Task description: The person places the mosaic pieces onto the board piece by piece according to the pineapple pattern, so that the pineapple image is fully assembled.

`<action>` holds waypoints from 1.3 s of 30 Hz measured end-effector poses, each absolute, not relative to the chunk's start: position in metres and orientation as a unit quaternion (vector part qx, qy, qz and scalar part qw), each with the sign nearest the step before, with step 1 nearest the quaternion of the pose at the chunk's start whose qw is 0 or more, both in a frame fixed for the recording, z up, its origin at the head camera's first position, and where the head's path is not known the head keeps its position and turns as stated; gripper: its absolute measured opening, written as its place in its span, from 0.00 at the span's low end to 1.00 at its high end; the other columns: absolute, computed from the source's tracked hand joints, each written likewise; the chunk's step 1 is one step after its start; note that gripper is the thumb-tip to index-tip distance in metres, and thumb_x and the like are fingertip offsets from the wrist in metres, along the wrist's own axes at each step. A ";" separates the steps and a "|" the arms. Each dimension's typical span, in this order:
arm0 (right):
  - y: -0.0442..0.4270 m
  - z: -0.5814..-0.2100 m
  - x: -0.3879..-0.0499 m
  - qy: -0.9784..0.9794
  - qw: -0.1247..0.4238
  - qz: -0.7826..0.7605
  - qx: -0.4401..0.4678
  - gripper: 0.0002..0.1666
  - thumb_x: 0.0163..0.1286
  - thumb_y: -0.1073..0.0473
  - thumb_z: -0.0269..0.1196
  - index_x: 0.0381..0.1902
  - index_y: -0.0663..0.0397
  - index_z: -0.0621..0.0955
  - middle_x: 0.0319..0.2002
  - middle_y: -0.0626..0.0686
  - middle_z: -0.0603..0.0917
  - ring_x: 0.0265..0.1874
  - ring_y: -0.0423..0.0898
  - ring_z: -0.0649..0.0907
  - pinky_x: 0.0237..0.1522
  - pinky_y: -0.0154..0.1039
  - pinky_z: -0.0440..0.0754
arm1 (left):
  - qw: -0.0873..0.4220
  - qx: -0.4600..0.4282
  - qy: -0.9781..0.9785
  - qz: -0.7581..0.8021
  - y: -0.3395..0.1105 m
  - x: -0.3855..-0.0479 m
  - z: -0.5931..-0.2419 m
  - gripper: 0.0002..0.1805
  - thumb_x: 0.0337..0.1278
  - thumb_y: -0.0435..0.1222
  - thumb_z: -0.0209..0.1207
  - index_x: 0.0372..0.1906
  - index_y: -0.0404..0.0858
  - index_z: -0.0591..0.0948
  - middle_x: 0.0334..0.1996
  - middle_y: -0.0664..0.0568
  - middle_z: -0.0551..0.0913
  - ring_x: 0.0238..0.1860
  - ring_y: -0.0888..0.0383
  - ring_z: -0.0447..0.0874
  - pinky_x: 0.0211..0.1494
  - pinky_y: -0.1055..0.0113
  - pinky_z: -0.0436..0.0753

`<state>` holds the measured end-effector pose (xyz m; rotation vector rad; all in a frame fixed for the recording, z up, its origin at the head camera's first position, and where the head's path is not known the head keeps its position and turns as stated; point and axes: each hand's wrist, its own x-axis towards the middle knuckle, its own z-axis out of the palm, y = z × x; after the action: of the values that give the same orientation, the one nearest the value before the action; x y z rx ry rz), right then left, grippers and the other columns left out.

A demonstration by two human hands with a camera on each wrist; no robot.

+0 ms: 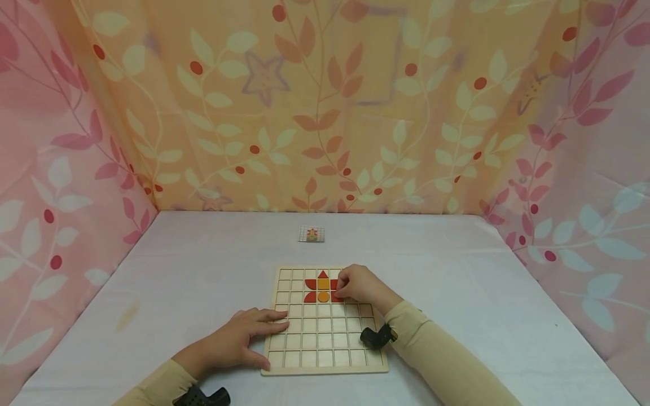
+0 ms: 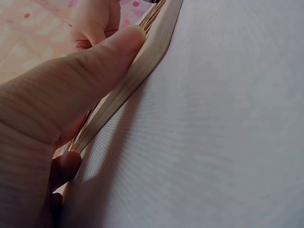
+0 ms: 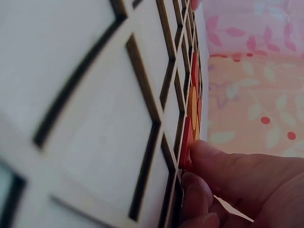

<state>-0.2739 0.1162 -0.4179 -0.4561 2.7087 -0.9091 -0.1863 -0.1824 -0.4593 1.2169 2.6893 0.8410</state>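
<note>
Grid board, my left hand on its left edge, fingers apart, my right hand over its far half, fingers pinching a red tile

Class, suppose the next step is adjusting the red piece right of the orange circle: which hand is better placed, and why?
Probably the right hand: it touches that red piece. The left hand rests at the left edge of the wooden board, farther away.

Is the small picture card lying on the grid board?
No, the card lies on the white tabletop, beyond the far edge of the grid board.
</note>
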 end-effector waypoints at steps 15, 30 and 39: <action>0.152 -0.395 -0.275 0.927 0.140 -0.315 -0.147 0.06 0.55 0.59 0.67 0.22 0.48 0.81 0.20 0.46 0.77 0.21 0.42 0.73 0.24 0.36 0.70 | 0.043 0.395 0.875 0.278 -0.183 -0.186 -0.459 0.41 0.37 0.61 0.61 0.63 0.54 0.70 0.65 0.59 0.65 0.61 0.56 0.63 0.51 0.53 0.60; 0.223 -0.390 -0.259 0.927 0.154 -0.321 -0.113 0.02 0.54 0.66 0.65 0.27 0.56 0.81 0.19 0.48 0.76 0.21 0.43 0.73 0.26 0.38 0.71 | 0.040 0.391 0.877 0.277 -0.181 -0.185 -0.458 0.41 0.36 0.61 0.61 0.62 0.54 0.70 0.64 0.59 0.65 0.61 0.56 0.64 0.51 0.53 0.60; 0.247 -0.404 -0.252 0.919 0.184 -0.318 -0.144 0.07 0.48 0.67 0.69 0.26 0.55 0.81 0.20 0.47 0.77 0.22 0.43 0.74 0.28 0.38 0.71 | 0.028 0.397 0.875 0.275 -0.182 -0.185 -0.459 0.41 0.36 0.61 0.62 0.62 0.53 0.71 0.64 0.59 0.66 0.60 0.58 0.65 0.50 0.55 0.60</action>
<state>-0.2520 0.2469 -0.4044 -0.4074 2.5917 -0.8959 -0.1853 -0.1816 -0.4587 1.2260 2.7002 0.8493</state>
